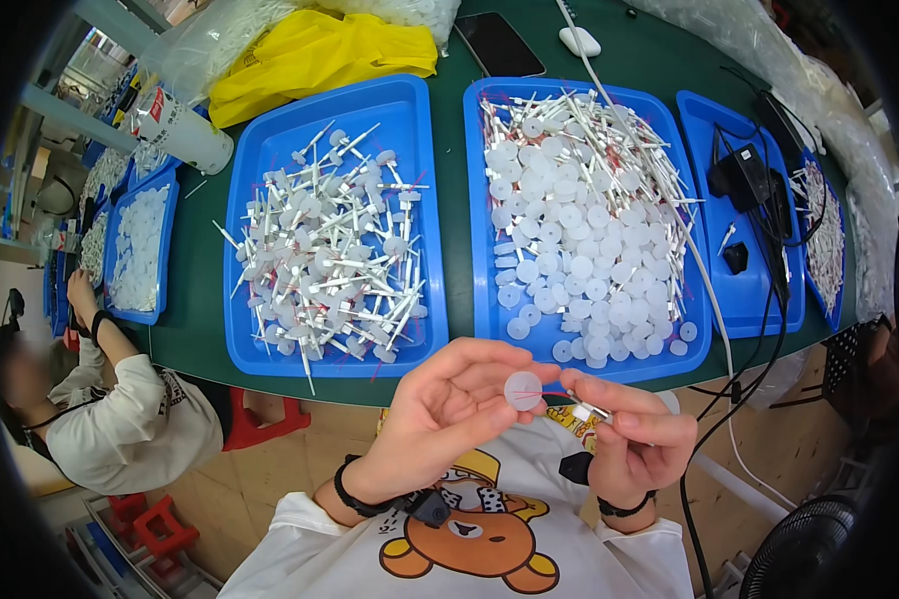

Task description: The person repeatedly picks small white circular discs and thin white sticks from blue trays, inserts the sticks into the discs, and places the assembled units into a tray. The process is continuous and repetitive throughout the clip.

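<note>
Two fingertips of the left hand [448, 409] pinched a small translucent white plastic disc [522, 389] at its rim, at six o'clock below the blue plastic tray [489, 200]. At three o'clock of it, the right hand [634, 431] closed on a thin white plastic stem [584, 407]; both parts looked light, stiff and slippery, best gripped by the edges.

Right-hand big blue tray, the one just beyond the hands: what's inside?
The tray holds a heap of round white plastic discs in front and thin white stems with red tips piled toward the back. The heap hides most of the tray's floor and whatever lies beneath.
</note>
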Demonstrator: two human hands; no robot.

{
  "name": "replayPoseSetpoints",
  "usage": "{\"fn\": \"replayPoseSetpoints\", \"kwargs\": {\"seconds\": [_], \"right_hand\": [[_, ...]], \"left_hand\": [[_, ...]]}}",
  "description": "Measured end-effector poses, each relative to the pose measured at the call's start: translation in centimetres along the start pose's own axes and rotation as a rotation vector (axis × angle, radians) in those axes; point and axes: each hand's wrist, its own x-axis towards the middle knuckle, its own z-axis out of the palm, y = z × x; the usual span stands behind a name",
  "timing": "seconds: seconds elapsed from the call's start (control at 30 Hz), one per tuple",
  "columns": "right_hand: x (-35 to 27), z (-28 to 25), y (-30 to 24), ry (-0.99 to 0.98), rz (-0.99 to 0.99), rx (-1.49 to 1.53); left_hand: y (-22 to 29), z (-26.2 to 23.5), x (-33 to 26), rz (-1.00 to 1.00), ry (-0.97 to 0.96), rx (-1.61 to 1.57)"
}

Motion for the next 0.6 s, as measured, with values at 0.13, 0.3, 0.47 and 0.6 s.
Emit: {"fn": "replayPoseSetpoints", "kwargs": {"seconds": [0.13, 0.3, 0.47, 0.6], "right_hand": [[0.0, -0.2, 0.1, 0.013, -0.023, -0.020], [0.1, -0.6, -0.1, -0.022, -0.034, -0.044], [0.5, -1.4, -0.6, -0.129, -0.032, -0.100], [0.7, -1.4, -0.8, -0.182, -0.037, -0.149]], "left_hand": [[0.1, -0.1, -0.1, 0.019, -0.022, -0.042], [0.3, 0.0, -0.1, 0.025, -0.024, -0.061], [0.2, -0.2, -0.1, 0.028, -0.014, -0.034], [0.1, -0.1, -0.1, 0.003, 0.043, -0.016]]}}
